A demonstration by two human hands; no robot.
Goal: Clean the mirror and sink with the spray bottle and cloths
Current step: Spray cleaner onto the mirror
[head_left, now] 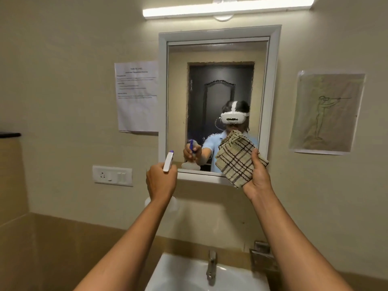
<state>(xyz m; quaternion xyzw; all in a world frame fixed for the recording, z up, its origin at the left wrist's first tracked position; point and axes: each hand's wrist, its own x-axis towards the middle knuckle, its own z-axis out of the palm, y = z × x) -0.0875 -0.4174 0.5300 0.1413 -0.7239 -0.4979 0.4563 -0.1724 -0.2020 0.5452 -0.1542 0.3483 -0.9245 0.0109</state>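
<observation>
At your ten o'clock, just left of the mirror frame, the printed sheet taped to the wall carries a heading and several blocks of small type, all too blurred for you to read, and no other writing shows anywhere.
</observation>
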